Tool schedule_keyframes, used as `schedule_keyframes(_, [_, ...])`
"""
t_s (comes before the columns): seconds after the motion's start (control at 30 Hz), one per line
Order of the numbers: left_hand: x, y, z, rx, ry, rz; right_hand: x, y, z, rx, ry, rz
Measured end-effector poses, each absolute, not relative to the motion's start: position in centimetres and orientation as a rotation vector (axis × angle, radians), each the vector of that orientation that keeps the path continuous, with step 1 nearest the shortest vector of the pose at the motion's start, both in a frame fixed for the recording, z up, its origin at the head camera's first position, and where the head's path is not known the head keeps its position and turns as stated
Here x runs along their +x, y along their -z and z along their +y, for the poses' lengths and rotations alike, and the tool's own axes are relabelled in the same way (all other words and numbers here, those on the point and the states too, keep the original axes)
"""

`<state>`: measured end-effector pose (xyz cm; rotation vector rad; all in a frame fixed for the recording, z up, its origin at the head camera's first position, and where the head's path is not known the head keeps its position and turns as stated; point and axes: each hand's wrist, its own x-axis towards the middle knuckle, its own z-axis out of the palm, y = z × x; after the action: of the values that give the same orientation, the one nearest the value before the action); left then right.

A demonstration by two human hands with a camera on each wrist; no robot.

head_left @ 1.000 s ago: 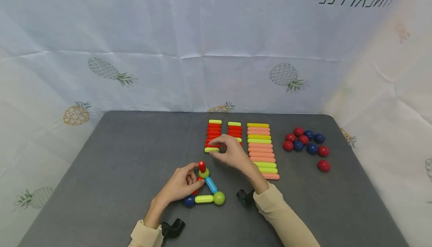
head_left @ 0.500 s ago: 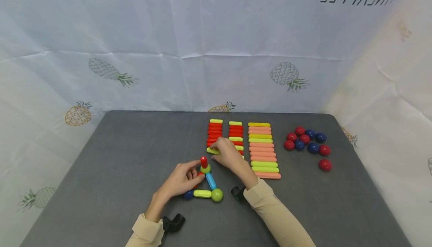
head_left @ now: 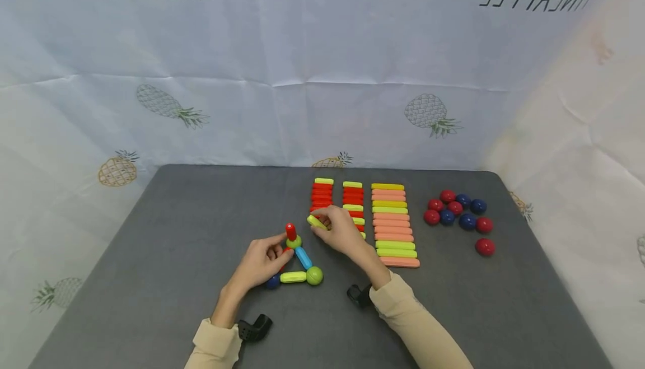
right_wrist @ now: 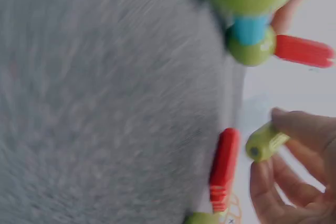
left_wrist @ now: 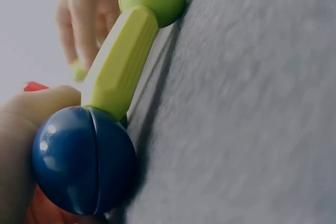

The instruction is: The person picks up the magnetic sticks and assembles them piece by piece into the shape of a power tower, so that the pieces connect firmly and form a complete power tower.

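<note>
Near the middle of the table lies a triangle of building rods and balls: a blue ball (left_wrist: 79, 161), a yellow-green rod (head_left: 293, 277), a green ball (head_left: 314, 275), a light-blue rod (head_left: 303, 257) and a second green ball (head_left: 294, 242). An upright red rod (head_left: 290, 232) stands on that far ball. My left hand (head_left: 258, 264) grips the triangle's left side, largely hiding a red rod there. Just above the table, my right hand (head_left: 341, 230) pinches a short yellow-green rod (right_wrist: 265, 141) between thumb and fingers; its end has a dark round spot.
Two columns of short red and yellow-green rods (head_left: 353, 197) lie beyond the right hand. Right of them is a column of longer orange, yellow and green rods (head_left: 391, 223). Several red and blue balls (head_left: 455, 208) sit at the table's right.
My right hand has taken the yellow-green rod from the near end of the left column and raised it, tilted. My left hand and the triangle have shifted left and slightly away.
</note>
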<state>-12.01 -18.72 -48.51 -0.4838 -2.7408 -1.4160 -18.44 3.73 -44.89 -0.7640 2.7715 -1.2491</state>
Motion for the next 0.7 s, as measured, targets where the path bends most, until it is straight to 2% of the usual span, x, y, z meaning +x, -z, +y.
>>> schedule_keyframes(0.2, [-12.4,48.9,-19.2,-0.360,1.390,-2.707,-16.9,44.5,4.5,-0.791,1.582,2.481])
schedule_keyframes(0.7, [-12.6,49.0,-19.0,-0.259,1.406,-2.728,-14.5,45.7,5.5,-0.932,1.612,2.242])
